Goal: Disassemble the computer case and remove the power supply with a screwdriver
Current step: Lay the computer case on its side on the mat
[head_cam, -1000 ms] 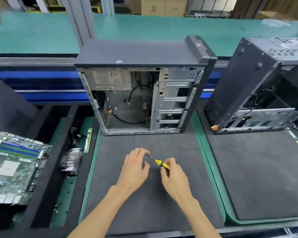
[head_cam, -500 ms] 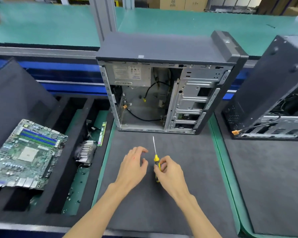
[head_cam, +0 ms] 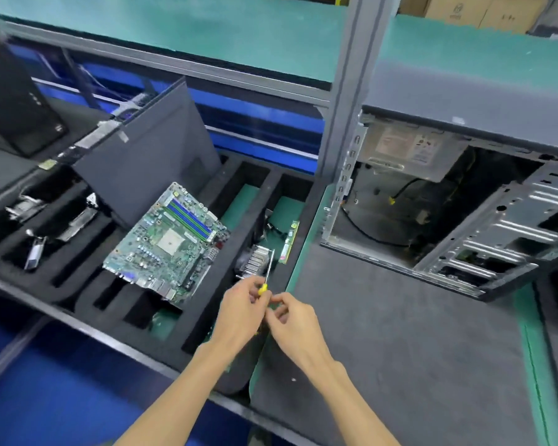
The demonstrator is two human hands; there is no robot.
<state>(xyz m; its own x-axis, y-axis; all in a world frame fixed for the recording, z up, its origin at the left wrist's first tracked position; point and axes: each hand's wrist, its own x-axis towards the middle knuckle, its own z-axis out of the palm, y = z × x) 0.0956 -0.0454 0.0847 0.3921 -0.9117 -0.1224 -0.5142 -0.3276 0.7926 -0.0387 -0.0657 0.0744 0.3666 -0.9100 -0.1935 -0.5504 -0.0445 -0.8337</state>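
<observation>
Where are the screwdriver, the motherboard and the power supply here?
screwdriver [head_cam: 263,288]: head view, yellow handle top.
motherboard [head_cam: 169,244]: head view, square processor socket.
power supply [head_cam: 409,146]: head view, labelled side, inside the case.

Motherboard in tray left of case

Two bare hands, left hand and right hand, are showing, with one yellow-handled slim screwdriver. One open grey metal computer case is standing on the surface. One green motherboard, one finned silver heatsink and one narrow green memory stick are lying in the black foam tray.
</observation>
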